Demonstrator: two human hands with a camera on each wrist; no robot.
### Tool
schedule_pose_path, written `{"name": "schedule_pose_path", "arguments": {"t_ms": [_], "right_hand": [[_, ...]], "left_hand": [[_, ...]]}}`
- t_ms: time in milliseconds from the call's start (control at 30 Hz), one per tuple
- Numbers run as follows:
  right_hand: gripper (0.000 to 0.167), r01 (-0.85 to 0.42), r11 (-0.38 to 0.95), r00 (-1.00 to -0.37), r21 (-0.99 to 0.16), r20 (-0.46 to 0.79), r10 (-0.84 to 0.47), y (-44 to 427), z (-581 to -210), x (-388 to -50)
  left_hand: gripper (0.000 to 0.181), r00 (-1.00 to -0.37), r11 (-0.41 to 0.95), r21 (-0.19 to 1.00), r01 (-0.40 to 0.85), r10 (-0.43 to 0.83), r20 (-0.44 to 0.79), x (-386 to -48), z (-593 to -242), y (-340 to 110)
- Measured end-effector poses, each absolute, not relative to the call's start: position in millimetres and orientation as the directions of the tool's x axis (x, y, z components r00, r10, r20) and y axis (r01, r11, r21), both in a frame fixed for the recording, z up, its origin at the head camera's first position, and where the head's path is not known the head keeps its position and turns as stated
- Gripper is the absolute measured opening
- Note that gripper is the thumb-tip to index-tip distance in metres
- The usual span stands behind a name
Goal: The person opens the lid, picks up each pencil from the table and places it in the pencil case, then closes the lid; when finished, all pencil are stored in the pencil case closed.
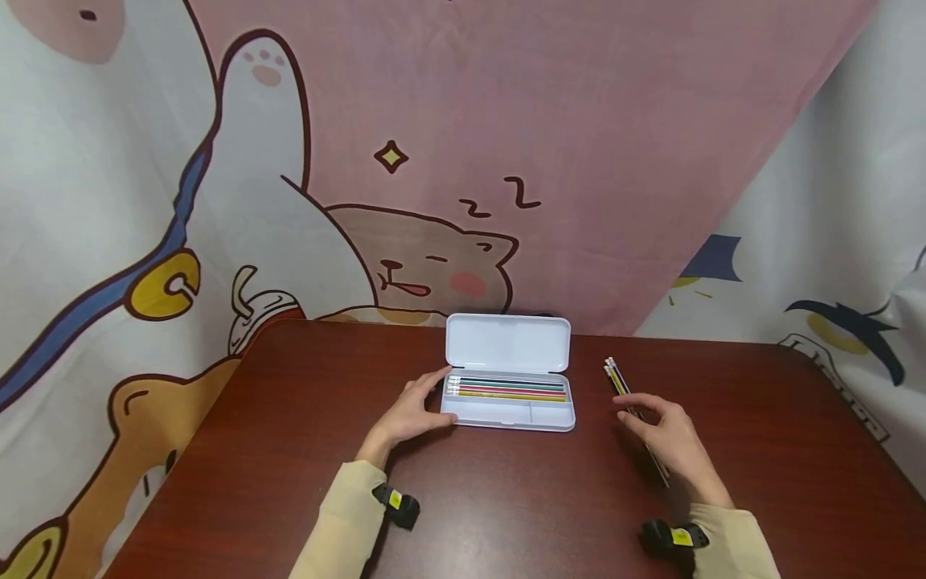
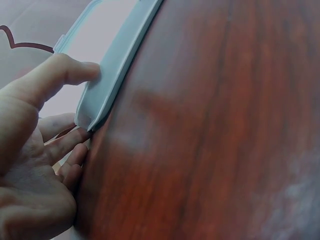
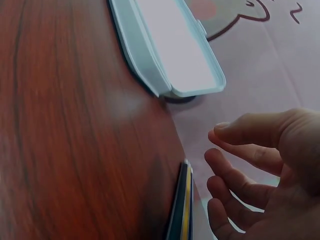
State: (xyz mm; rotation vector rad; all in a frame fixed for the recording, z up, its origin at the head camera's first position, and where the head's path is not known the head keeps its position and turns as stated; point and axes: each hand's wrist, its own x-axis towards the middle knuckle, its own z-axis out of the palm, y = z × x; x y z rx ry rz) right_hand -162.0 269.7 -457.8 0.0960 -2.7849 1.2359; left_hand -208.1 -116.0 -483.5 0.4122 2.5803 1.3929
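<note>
1. The left hand [image 1: 411,410] holds the left end of the white pencil case [image 1: 492,413], its thumb on the near corner and its fingers reaching toward the hinge end. The left wrist view shows the thumb bent over the front rim.
2. From that hand, the case stretches away to the right, its lid [image 1: 508,343] raised at the far side.
3. Coloured pencils [image 1: 514,391] lie in the rear compartment, just right of the left fingertips, their pale ends toward that hand. The front part of the case, beside the left thumb, has a divider [image 1: 531,413].
4. The right hand [image 1: 671,438] is over the loose pencils [image 1: 616,376], fingers curved, thumb and index finger apart, with nothing between them in the head view.
5. These pencils lie slantwise on the table [image 1: 506,498] under the right hand: their pale ends reach beyond its fingertips, and their other ends show below the palm. The right wrist view shows them just beside the curved fingers.
6. The case lies left of the right hand, well apart from it.
</note>
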Motion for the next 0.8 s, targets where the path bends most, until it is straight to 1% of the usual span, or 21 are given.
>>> {"name": "schedule_pose_path", "arguments": {"t_ms": [167,400,567,667,800], "right_hand": [[0.026,-0.061,0.674,-0.996,-0.736,0.087,0.005,284,-463,-157],[0.028,0.016,0.620,-0.999,-0.785,0.018,0.049,299,-469,-154],[0.029,0.055,0.651,-0.998,-0.757,-0.021,0.060,303,-473,-152],[0.028,0.050,0.681,-0.998,-0.731,-0.008,0.064,303,-476,-154],[0.025,0.027,0.718,-0.996,-0.695,0.040,0.076,302,-477,-157]], "left_hand": [[0.082,-0.946,0.522,0.839,0.157,0.324,-0.025,-207,-484,-116],[0.082,-0.946,0.519,0.840,0.159,0.324,-0.021,-209,-484,-116],[0.082,-0.946,0.523,0.838,0.158,0.323,-0.023,-208,-484,-117],[0.082,-0.946,0.527,0.835,0.161,0.323,-0.022,-208,-485,-117],[0.082,-0.946,0.534,0.829,0.164,0.323,-0.021,-210,-486,-117]]}}
